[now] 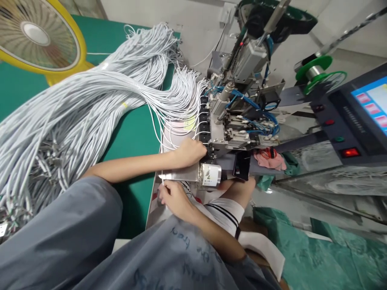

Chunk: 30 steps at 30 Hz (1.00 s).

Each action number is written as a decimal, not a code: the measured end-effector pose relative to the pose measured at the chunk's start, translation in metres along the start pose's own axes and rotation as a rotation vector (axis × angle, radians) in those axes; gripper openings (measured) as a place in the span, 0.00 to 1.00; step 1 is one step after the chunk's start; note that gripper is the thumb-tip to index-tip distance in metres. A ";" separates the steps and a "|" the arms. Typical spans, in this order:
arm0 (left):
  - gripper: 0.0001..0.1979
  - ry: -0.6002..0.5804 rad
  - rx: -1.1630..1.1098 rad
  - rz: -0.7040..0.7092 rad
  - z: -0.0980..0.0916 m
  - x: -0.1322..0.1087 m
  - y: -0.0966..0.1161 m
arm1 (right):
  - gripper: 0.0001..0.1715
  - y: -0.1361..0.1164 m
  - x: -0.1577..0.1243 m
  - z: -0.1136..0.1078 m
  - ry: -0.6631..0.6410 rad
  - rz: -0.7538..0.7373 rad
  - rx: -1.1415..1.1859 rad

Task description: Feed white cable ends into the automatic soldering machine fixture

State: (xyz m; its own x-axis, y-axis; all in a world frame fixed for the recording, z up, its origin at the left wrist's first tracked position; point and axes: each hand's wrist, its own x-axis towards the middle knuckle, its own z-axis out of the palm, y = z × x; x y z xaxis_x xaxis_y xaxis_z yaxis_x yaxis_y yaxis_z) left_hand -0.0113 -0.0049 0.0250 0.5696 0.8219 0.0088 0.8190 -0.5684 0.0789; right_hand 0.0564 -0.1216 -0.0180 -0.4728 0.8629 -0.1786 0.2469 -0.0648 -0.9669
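My left hand point(190, 153) is closed, its fingertips at the lower end of a row of black cable holders point(204, 128) on the machine's edge. What it pinches is hidden by the fingers. Below it, my right hand point(175, 198) has its fingers closed around a thin white cable point(163, 182). Several white cables run into the black holders from a large bundle point(127, 86) lying across the green table. The machine point(219, 131) carries metal blocks, cylinders and blue air tubes.
A yellow fan point(80, 48) stands on the green table point(133, 139). Beside my hands is a round tin with a white label point(211, 175). A phone point(242, 165) and a pink cloth point(270, 159) lie near the machine. A control panel point(341, 121) and a green wire spool point(314, 73) are at the right.
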 end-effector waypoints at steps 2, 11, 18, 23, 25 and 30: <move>0.17 0.020 -0.167 0.092 -0.004 -0.003 0.007 | 0.17 0.000 -0.006 -0.024 -0.022 -0.036 -0.079; 0.19 0.099 -0.778 0.259 0.003 -0.009 0.020 | 0.09 0.007 -0.005 -0.140 0.447 -0.001 0.108; 0.10 0.286 -0.952 0.183 0.013 0.000 0.014 | 0.11 0.007 0.006 -0.129 0.526 -0.033 0.545; 0.09 0.358 -0.906 0.173 0.013 -0.003 0.016 | 0.09 0.013 0.015 -0.119 0.606 -0.148 0.529; 0.10 0.339 -0.896 0.193 0.013 -0.003 0.015 | 0.09 0.014 0.015 -0.120 0.624 -0.177 0.455; 0.12 0.234 -0.856 0.278 0.011 -0.002 0.012 | 0.08 0.006 0.009 -0.134 0.550 -0.148 0.272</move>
State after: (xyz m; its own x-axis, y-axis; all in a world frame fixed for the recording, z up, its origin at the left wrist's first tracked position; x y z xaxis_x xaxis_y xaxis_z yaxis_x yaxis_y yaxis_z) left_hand -0.0021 -0.0140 0.0151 0.6327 0.7002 0.3308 0.2716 -0.6007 0.7520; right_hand 0.1668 -0.0467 -0.0007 0.0363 0.9993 0.0106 -0.0458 0.0123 -0.9989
